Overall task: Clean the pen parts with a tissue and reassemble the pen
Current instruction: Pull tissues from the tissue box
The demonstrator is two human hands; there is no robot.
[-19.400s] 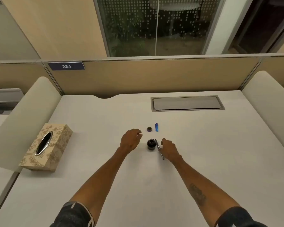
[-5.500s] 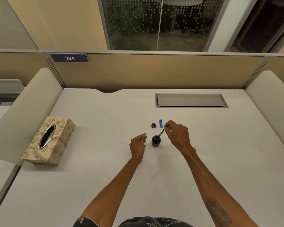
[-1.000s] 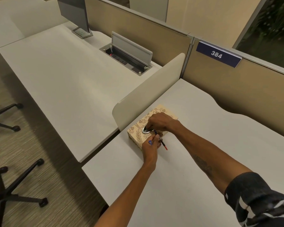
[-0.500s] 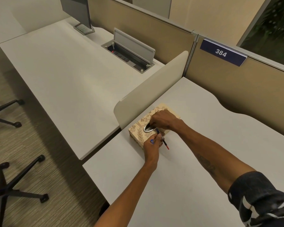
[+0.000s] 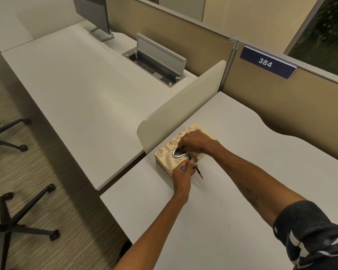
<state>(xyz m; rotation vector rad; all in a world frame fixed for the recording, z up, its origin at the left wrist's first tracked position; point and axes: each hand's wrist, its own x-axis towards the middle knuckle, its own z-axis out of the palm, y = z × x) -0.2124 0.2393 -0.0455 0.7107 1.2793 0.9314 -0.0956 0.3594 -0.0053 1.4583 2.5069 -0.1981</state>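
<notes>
Head view, then: what are the hands doing?

— Right hand [image 5: 195, 142] sits on top of the tissue box [image 5: 169, 159], fingers curled down at the oval opening [image 5: 179, 153]. Whether they have pinched a tissue I cannot tell; none shows. Left hand [image 5: 183, 172] is clenched around the pen parts: a blue piece [image 5: 182, 168] pokes out one side, and a thin dark part with a red tip [image 5: 198, 171] pokes out the other, just beside the box on the desk [image 5: 213, 221].

— What could go wrong?

— I'd say a one-handed pull may drag the light box along, since the left hand isn't bracing it. The loosely held parts could slip and roll off the near edge. If any ink is on them, it could smear the desk.
</notes>
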